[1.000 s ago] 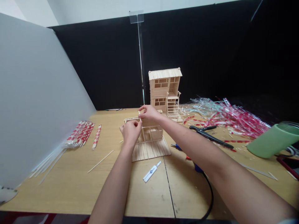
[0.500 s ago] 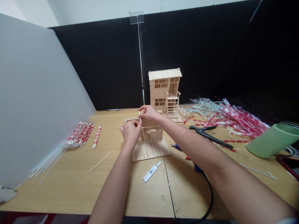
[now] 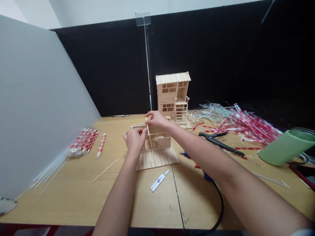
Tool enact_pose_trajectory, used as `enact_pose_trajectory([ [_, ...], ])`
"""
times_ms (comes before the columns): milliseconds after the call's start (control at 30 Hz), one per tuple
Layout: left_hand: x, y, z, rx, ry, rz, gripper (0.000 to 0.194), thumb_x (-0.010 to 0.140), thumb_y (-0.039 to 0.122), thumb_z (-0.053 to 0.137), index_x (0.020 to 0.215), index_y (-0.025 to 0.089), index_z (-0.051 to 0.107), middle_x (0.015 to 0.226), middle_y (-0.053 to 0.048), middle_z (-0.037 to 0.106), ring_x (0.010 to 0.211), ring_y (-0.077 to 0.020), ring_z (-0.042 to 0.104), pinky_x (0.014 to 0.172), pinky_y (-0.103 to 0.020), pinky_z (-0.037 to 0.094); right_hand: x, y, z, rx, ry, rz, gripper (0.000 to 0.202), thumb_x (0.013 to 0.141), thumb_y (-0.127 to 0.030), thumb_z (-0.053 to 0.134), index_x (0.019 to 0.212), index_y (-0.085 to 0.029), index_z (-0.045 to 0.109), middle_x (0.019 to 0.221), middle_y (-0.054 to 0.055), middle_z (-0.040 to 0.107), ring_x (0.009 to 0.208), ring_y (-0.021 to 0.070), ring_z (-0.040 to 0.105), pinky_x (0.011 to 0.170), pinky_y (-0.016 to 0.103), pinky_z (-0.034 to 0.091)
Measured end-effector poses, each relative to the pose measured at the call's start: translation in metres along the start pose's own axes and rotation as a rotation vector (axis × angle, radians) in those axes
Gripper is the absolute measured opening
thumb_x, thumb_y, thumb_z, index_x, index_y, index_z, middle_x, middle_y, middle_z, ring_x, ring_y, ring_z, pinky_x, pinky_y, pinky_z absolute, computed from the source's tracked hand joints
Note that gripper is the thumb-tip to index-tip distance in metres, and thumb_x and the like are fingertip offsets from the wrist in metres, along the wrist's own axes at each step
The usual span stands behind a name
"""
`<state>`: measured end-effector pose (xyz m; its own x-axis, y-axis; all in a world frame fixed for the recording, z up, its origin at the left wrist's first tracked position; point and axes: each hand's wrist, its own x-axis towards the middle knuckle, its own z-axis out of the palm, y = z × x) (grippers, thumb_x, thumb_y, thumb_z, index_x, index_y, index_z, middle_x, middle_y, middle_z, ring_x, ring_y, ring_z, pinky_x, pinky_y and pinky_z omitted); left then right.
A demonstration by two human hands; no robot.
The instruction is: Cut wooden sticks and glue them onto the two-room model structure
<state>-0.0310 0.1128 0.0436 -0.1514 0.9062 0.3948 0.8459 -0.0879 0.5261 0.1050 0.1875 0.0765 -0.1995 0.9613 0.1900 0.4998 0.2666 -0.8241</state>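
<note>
Light wooden tabletop (image 3: 78,200) spreads before you, with a seam running through the lower centre of the frame. Nearest on it lies a small white tool (image 3: 158,182), which seems to be a utility knife. To its right, a blue tool with orange parts (image 3: 208,177), probably a glue gun, is partly hidden under your right forearm. At lower left of the centre rests one loose thin stick (image 3: 105,170).

Behind these, in the middle of the frame, stands the roofless model house (image 3: 164,141) made of thin sticks, with its slatted platform (image 3: 157,159) toward you. Your right hand (image 3: 157,119) pinches a short pale stick (image 3: 147,126) at the top of this model. Your left hand (image 3: 135,140) has just shifted a little to the left, and more of the stick's lower part is now uncovered. I judge that your right hand now does most of the holding. Your left fingertips are bent together just beside the stick; whether they grip something, I cannot tell.

Farther, at middle left, lie chopsticks in red-printed wrappers (image 3: 83,141). At middle right is a pile of plastic wrappers (image 3: 251,123). Beyond your hands, the taller roofed house (image 3: 172,90) stands before the black panel (image 3: 110,65).
</note>
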Motion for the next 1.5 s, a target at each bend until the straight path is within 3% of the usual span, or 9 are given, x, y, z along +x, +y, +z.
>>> enact_pose_trajectory([
  [200,-0.004,-0.019,-0.009,-0.054,0.095,-0.058,0.033,0.088,0.048,0.055,0.079,0.025,0.077,0.076,-0.003,0.075,0.082,-0.0247,0.068,0.09,-0.041,0.036,0.0,0.002,0.0,0.001,0.0,-0.009,0.028,0.078,-0.01,0.074,0.105,-0.012,0.068,0.075,0.001,0.07,0.065,0.0114,0.061,0.061,0.022,0.044],
  [400,-0.015,-0.033,-0.009,-0.181,0.269,0.007,0.02,0.087,0.037,0.059,0.083,0.024,0.073,0.089,-0.004,0.075,0.086,-0.0216,0.067,0.092,-0.038,0.04,0.0,0.003,0.001,0.012,-0.001,-0.018,0.027,0.076,-0.011,0.075,0.103,-0.013,0.069,0.073,0.001,0.068,0.063,0.0109,0.058,0.059,0.023,0.043],
  [700,-0.024,-0.041,-0.002,-0.199,0.335,0.067,0.017,0.088,0.034,0.058,0.082,0.023,0.07,0.091,-0.005,0.073,0.096,-0.0222,0.065,0.093,-0.037,0.042,0.0,0.002,0.002,0.035,0.004,-0.012,0.031,0.076,-0.008,0.075,0.106,-0.011,0.068,0.068,0.0,0.066,0.058,0.0103,0.055,0.054,0.022,0.04],
  [933,-0.022,-0.057,0.004,-0.272,0.442,0.071,0.023,0.09,0.039,0.056,0.082,0.02,0.068,0.089,-0.006,0.071,0.091,-0.0219,0.065,0.088,-0.035,0.046,0.001,0.006,0.003,0.063,-0.002,-0.016,0.031,0.076,-0.007,0.075,0.106,-0.01,0.068,0.068,0.0,0.065,0.06,0.0113,0.058,0.056,0.022,0.043],
  [1400,-0.021,-0.065,0.008,-0.287,0.445,0.03,0.023,0.091,0.038,0.053,0.082,0.021,0.064,0.085,-0.005,0.069,0.087,-0.0195,0.065,0.085,-0.032,0.048,0.0,0.008,0.003,0.16,0.021,-0.025,0.03,0.074,-0.003,0.072,0.102,-0.01,0.067,0.068,0.0,0.067,0.062,0.0121,0.061,0.057,0.022,0.045],
  [1500,-0.021,-0.065,0.007,-0.29,0.461,0.039,0.023,0.091,0.038,0.053,0.081,0.021,0.065,0.084,-0.005,0.069,0.085,-0.0195,0.064,0.084,-0.032,0.048,-0.006,0.003,-0.004,0.223,0.059,-0.04,0.028,0.078,-0.004,0.068,0.105,-0.011,0.065,0.069,0.001,0.068,0.064,0.0116,0.061,0.059,0.022,0.047],
])
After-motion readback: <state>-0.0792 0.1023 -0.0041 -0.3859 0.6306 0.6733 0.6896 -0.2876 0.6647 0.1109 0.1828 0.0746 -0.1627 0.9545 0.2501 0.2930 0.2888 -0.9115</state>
